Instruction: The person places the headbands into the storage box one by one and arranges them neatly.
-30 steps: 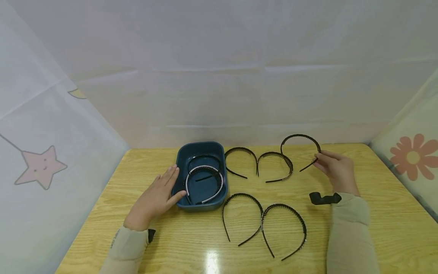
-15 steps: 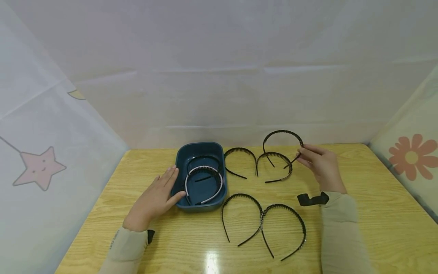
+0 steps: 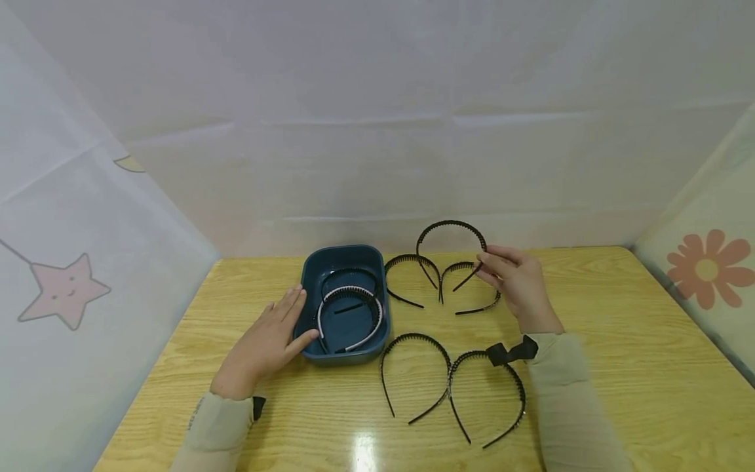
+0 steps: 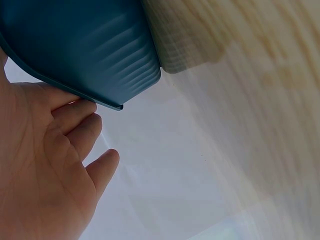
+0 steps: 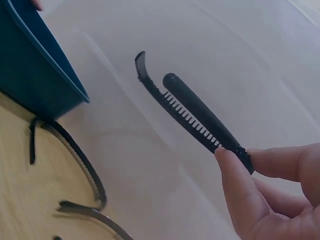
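My right hand [image 3: 519, 285] pinches one leg of a black toothed headband [image 3: 451, 223] between thumb and fingers, holding it up over two headbands that lie at the back of the table. In the right wrist view the held headband [image 5: 180, 112] shows its row of teeth. My left hand [image 3: 265, 347] rests with straight fingers on the left rim of a dark blue bin [image 3: 345, 359]. Inside the bin lie a white-edged headband [image 3: 383, 321] and black ones, partly overlapping. The left wrist view shows the fingers [image 4: 75, 117] against the bin's outer edge.
Behind the held one lie a black headband [image 3: 404, 257] and another headband [image 3: 478, 311]. Nearer the front lie two touching headbands, one plain black [image 3: 415, 335], one with shiny bits [image 3: 522, 393]. A pale cloth stands along the table's [image 3: 637, 367] back and sides.
My right hand has carried the black headband leftward, from the table's right side to above the two back headbands. The left hand and the bin have stayed in place.
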`<state>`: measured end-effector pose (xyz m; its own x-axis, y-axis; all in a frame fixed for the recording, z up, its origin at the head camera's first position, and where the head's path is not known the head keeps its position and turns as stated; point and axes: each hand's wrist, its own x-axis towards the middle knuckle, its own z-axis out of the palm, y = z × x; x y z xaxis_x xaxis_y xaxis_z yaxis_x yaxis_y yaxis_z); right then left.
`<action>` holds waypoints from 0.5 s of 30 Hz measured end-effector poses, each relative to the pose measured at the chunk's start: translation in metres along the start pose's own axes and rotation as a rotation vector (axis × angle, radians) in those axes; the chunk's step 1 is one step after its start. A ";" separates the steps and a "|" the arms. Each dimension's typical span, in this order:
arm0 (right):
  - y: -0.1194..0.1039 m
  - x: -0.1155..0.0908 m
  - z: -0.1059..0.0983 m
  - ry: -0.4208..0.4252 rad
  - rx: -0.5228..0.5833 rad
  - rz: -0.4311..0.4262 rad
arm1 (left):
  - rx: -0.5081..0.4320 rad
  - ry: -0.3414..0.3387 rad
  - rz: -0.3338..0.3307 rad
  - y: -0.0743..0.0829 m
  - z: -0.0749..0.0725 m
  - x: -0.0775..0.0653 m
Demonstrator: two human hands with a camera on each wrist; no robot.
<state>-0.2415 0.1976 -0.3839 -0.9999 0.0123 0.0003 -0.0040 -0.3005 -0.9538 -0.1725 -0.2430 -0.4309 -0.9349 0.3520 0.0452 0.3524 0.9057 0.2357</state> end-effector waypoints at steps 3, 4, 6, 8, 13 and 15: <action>0.006 -0.001 0.010 -0.018 0.002 0.011 | 0.003 0.001 0.000 0.000 0.000 0.000; 0.008 -0.002 0.013 -0.024 -0.003 0.011 | 0.004 0.001 0.000 0.000 0.000 0.000; 0.011 -0.002 0.020 -0.039 -0.005 0.012 | 0.006 0.003 0.002 -0.001 0.000 0.000; 0.015 -0.003 0.027 -0.055 -0.008 0.010 | 0.008 0.004 0.002 -0.001 0.000 0.000; 0.024 -0.007 0.044 -0.075 0.015 0.023 | 0.004 0.002 -0.001 0.000 0.000 0.001; 0.027 -0.008 0.051 -0.080 0.023 0.040 | 0.002 0.005 -0.002 0.000 0.000 0.001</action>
<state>-0.2343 0.1402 -0.3944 -0.9970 -0.0761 -0.0130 0.0369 -0.3209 -0.9464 -0.1737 -0.2425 -0.4312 -0.9360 0.3487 0.0491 0.3502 0.9071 0.2336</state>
